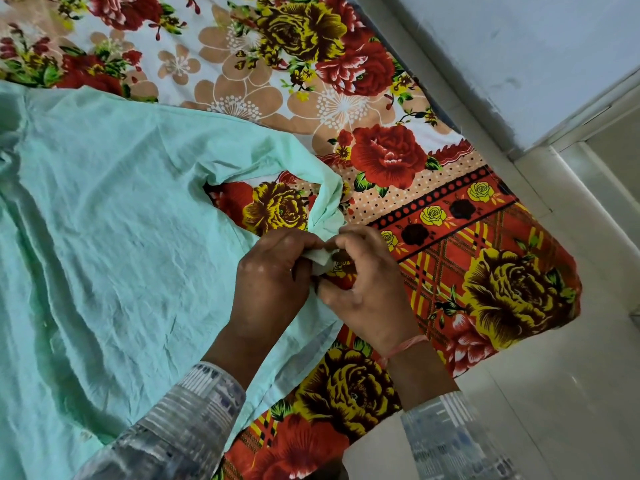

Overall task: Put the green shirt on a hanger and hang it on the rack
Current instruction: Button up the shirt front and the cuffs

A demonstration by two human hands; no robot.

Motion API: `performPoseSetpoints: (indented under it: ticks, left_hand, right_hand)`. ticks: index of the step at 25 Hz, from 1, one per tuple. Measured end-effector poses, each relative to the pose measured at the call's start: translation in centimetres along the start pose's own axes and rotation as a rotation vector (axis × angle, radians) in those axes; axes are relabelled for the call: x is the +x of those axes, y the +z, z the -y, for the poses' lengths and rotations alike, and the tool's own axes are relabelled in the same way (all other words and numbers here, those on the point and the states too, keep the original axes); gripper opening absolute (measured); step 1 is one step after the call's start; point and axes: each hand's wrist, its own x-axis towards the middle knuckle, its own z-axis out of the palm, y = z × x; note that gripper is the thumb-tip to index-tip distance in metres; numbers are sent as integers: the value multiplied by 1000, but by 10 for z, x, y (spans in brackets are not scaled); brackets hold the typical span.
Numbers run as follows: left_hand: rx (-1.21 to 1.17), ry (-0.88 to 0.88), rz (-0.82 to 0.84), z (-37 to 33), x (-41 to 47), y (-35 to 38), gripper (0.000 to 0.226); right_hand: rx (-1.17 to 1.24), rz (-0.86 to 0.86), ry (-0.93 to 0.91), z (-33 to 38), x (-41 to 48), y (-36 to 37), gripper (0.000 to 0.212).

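The pale green shirt (114, 237) lies spread across the flowered bedsheet (284, 64), filling the left half of the view. Its neck opening gapes near the middle, showing the sheet through it. My left hand (273, 282) and my right hand (363, 282) meet at the neck's near edge, both pinching the green cloth where a small white label shows between the fingers. No hanger and no rack appear in the view.
The bed's corner (540, 306) ends at the right, with pale floor tiles (571, 393) beyond it. A light blue wall (519, 46) runs along the bed's far side, and a pale door frame (606, 140) stands at the right edge.
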Motion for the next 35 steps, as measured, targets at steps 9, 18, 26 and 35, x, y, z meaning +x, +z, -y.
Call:
performPoseSetpoints:
  ticks: [9,18,26,35]
  left_hand:
    - [-12,61,-9,-1,-5,1,23]
    - [24,4,-26,-11,-17,7,26]
    - [70,53,57,-10,-11,4,60]
    - [109,37,47,-16,-14,15,49]
  right_hand:
    - [-79,-213,-58,7,-17,9,46]
    - [-316,-270,-90,7,-21,14,39]
    - [-271,-374,-161,6,-21,14,21]
    - [-273,-397,-190,5,-21,15,16]
